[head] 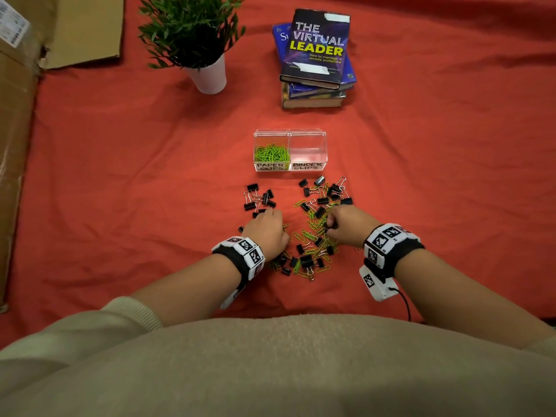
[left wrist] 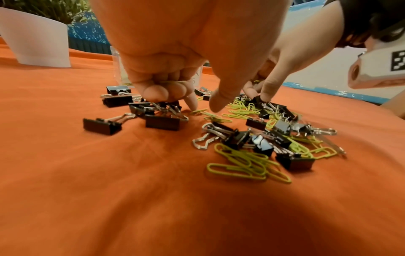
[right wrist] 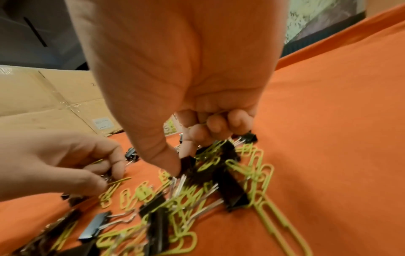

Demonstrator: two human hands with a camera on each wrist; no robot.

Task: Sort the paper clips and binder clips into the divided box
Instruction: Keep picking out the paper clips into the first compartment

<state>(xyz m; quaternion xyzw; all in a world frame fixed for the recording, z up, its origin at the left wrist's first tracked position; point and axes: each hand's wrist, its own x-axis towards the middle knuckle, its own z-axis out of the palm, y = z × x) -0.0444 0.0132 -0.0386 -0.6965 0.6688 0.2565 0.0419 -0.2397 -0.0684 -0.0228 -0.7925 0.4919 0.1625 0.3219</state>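
A clear divided box (head: 308, 145) stands mid-cloth: green paper clips (head: 272, 153) fill its left cell, and the right cell, labelled binder clips, shows nothing inside. Below it a mixed pile (head: 313, 236) of green paper clips and black binder clips lies on the cloth. My left hand (left wrist: 203, 106) keeps green paper clips (left wrist: 173, 81) tucked under its curled fingers. Its thumb and index finger hover at another paper clip (left wrist: 198, 110) on the cloth. My right hand (right wrist: 181, 161) pinches a black binder clip (right wrist: 189, 163) in the pile, its other fingers curled.
A group of black binder clips (head: 258, 198) lies left of the pile. A potted plant (head: 207, 70) and a stack of books (head: 316, 61) stand beyond the box. Cardboard (head: 18, 145) lines the left edge of the red cloth (head: 135, 176).
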